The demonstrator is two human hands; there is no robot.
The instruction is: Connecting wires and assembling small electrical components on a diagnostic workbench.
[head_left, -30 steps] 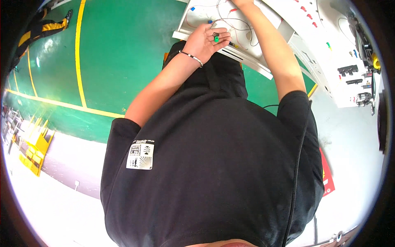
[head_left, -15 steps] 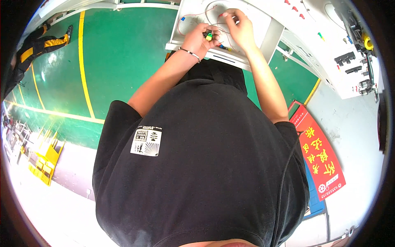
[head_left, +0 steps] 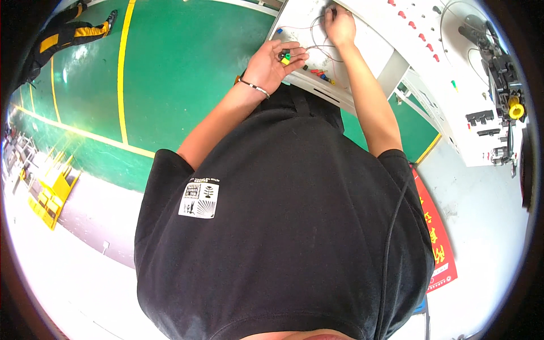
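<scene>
My left hand (head_left: 271,67) is turned palm up over the near left side of an open white drawer (head_left: 309,85). Its half-curled fingers hold several small coloured plugs (head_left: 285,59), green, yellow and black. My right hand (head_left: 341,27) reaches to the far part of the drawer, fingers pinched together and pointing down; something dark shows at the fingertips, too small to make out. Thin red and black wires (head_left: 315,35) loop between the hands. More red, blue and yellow plugs (head_left: 323,75) lie by the drawer's near wall, and a small blue piece (head_left: 279,31) sits at its left.
To the right stands a white panel (head_left: 408,48) with red knobs (head_left: 421,37), black fittings and a yellow ring-shaped part (head_left: 515,109). A red sign (head_left: 436,243) leans lower right. Another person's leg (head_left: 73,37) shows at far left on the green floor (head_left: 170,62).
My right hand has moved farther into the drawer, away from my left hand. The left hand has turned more palm up, still holding plugs. The whole view has shifted slightly.
</scene>
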